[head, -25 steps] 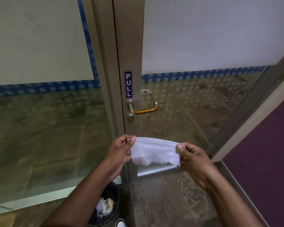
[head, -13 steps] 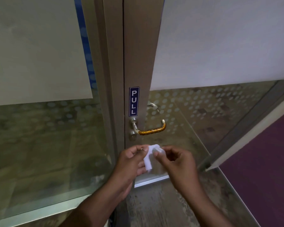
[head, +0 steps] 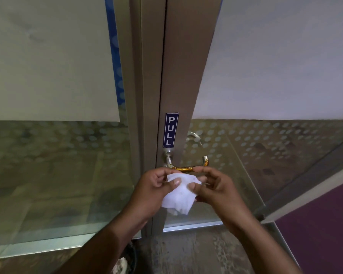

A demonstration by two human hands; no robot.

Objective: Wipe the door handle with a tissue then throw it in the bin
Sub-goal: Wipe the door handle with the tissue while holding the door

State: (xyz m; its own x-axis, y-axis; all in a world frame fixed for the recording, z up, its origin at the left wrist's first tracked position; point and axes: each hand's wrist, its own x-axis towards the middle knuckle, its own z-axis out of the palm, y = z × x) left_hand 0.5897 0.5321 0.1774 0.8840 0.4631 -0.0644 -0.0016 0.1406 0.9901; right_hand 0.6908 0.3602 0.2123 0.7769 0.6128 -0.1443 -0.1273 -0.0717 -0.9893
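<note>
A white tissue [head: 179, 195] hangs folded between my two hands, just below the door handle. My left hand [head: 153, 191] pinches its left side and my right hand [head: 214, 187] pinches its right side. The gold lever handle [head: 188, 168] sticks out from the metal door frame, directly above my fingers; my fingertips hide part of its lower edge. A black bin [head: 127, 260] with white waste in it peeks out at the bottom, mostly hidden behind my left forearm.
A blue PULL sign [head: 170, 129] sits on the metal door frame [head: 178, 76] above the handle. Frosted glass panels [head: 48, 76] stand on both sides. A purple wall [head: 325, 224] closes in at the lower right. Stone floor lies below.
The tissue went from stretched wide to bunched small, and now hangs as a folded pad. My hands have risen closer to the handle, and the view has moved nearer the door.
</note>
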